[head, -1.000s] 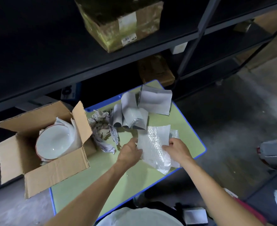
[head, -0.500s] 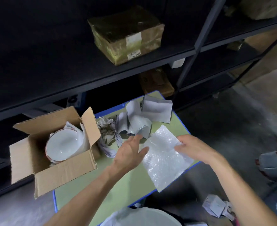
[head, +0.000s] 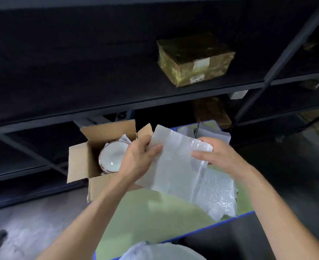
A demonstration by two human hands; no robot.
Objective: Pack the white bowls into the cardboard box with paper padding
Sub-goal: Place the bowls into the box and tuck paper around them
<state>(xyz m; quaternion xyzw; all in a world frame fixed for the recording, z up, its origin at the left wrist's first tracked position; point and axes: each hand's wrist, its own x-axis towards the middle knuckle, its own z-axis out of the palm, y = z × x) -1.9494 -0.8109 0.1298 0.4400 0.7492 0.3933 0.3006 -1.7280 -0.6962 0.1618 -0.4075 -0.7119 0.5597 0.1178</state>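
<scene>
Left grip (head: 140,156) pinches the upper left edge of a bubble wrap sheet (head: 177,169), thumb on the near face and fingers curled behind it. Right grip (head: 217,156) holds the sheet's upper right corner the same way, thumb across the front and fingers wrapped round the back. Between the two, the sheet is held up over the bench (head: 155,212). Its lower end hangs toward the bench's near right edge, where a second bubbled layer shows; whether it touches the surface I cannot tell.

Just behind the left grip sits the cardboard box (head: 80,162), flaps open, at the left end of the green, blue-edged bench. A white bowl (head: 113,156) with a reddish-brown rim lies inside it, partly hidden by the left grip. Crumpled paper padding (head: 126,138) peeks out at the far side of the bowl.

Beyond the right grip, white paper sheets (head: 213,133) lie at the far end of the bench. A dark metal rack (head: 278,59) stands behind, with a taped parcel (head: 194,61) on one shelf and a brown box (head: 211,111) on the shelf below. A white rounded object (head: 164,252) shows at the bottom edge.
</scene>
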